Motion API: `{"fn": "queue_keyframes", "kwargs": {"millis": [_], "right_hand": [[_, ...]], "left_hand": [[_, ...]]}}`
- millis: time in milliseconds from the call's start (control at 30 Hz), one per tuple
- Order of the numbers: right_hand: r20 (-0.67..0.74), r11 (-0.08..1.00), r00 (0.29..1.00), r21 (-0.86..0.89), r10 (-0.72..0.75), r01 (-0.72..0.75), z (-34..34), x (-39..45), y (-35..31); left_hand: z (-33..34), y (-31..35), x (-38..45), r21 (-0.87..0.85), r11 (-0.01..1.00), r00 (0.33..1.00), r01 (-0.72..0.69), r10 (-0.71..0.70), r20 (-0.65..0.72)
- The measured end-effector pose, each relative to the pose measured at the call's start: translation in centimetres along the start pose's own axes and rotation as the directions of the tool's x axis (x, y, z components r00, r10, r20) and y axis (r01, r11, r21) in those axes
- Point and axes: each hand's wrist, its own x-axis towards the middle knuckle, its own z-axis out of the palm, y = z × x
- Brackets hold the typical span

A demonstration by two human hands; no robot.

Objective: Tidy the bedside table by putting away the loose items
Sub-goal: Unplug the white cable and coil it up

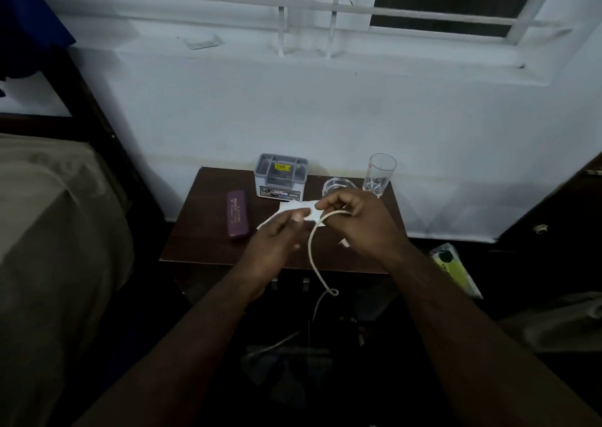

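Gripping a cable [313,247] over the table [208,247], both hands [277,237] [361,221] leave case [237,214], paper [294,207] and glass [379,174] unsorted beside the organizer [280,176].

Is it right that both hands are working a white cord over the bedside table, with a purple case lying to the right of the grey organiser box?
Not quite. In the head view the purple case lies to the left of the grey organiser box, not the right. The rest holds: the left hand and right hand are working the white cord over the bedside table.
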Motion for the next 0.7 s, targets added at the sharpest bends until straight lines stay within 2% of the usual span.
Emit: {"fn": "queue_keyframes", "kwargs": {"millis": [67, 100, 200, 267, 400, 467, 567, 633, 700], "right_hand": [[-0.017, 0.999, 0.999, -0.023, 0.030, -0.030, 0.5, 0.2, -0.1], [-0.041, 0.996, 0.998, -0.066, 0.052, -0.055, 0.5, 0.2, 0.0], [-0.081, 0.974, 0.992, -0.198, 0.092, -0.107, -0.3, 0.1, 0.6], [-0.039, 0.969, 0.991, -0.209, 0.128, -0.133, -0.7, -0.2, 1.0], [0.204, 0.957, 0.939, 0.028, 0.277, -0.289, -0.3, -1.1, 0.3], [0.299, 0.902, 0.889, 0.156, 0.346, -0.403, 0.2, -1.5, -0.3], [0.416, 0.811, 0.831, 0.293, 0.369, -0.507, 0.6, -2.1, -0.4], [0.509, 0.692, 0.804, 0.460, 0.308, -0.556, 0.8, -2.5, -1.1], [0.577, 0.492, 0.802, 0.658, 0.156, -0.570, 1.0, -2.6, -2.4]], "left_hand": [[0.9, 0.9, -0.5, -0.074, 0.995, 0.989, 0.067, -0.056, 0.139], [0.9, 1.2, -0.6, -0.088, 0.992, 0.986, 0.085, -0.071, 0.153], [-0.5, 0.8, 0.0, -0.061, 0.996, 0.998, 0.060, -0.058, 0.037], [-1.4, 0.6, 0.6, -0.055, 0.998, 0.997, 0.017, -0.021, -0.072], [-2.0, -0.3, 1.7, 0.006, 0.999, 0.974, -0.050, 0.050, -0.220], [-1.9, -0.4, 2.0, 0.024, 0.996, 0.967, -0.082, 0.085, -0.240], [-1.8, -0.1, 2.6, -0.045, 0.993, 0.945, -0.108, 0.089, -0.314], [-1.8, -0.2, 3.1, -0.028, 0.992, 0.939, -0.119, 0.104, -0.328], [-1.7, -0.5, 3.3, 0.075, 0.987, 0.952, -0.140, 0.155, -0.263]]}}
